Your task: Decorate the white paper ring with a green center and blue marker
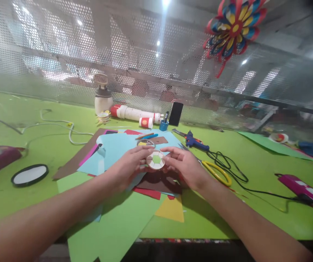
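Observation:
A small round white piece with a green centre and dark lines across its rim is held up between both hands above the papers. My left hand grips its left edge between thumb and fingers. On its right edge, the fingers of my right hand are closed. Beneath the hands lie sheets of coloured paper: light blue, brown, green and yellow. Just behind the hands sit a round ring-like item and blue and orange pens.
Yellow-handled scissors and a blue glue gun with a black cord lie at the right. Farther back are a paper cup, a blue pen holder and a phone. A black-rimmed oval is at left.

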A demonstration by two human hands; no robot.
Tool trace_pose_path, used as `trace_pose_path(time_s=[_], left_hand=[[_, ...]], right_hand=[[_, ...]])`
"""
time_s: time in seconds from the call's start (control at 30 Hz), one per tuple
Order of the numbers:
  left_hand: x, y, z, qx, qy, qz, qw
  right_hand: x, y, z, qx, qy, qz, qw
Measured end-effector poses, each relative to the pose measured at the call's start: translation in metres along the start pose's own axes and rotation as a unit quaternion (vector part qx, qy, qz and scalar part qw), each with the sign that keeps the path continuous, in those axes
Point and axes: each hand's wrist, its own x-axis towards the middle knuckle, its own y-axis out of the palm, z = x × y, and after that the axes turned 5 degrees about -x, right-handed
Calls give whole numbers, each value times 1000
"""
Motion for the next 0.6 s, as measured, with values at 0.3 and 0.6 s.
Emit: trace_pose_path(time_s=[0.3, 0.6], left_hand=[[3, -7, 4, 0, -1, -19, 1000], [4, -7, 3, 39, -38, 27, 998]], right_hand=[[6, -5, 0, -2, -10, -30, 999], [7, -8, 0, -31, 23, 26, 999]])
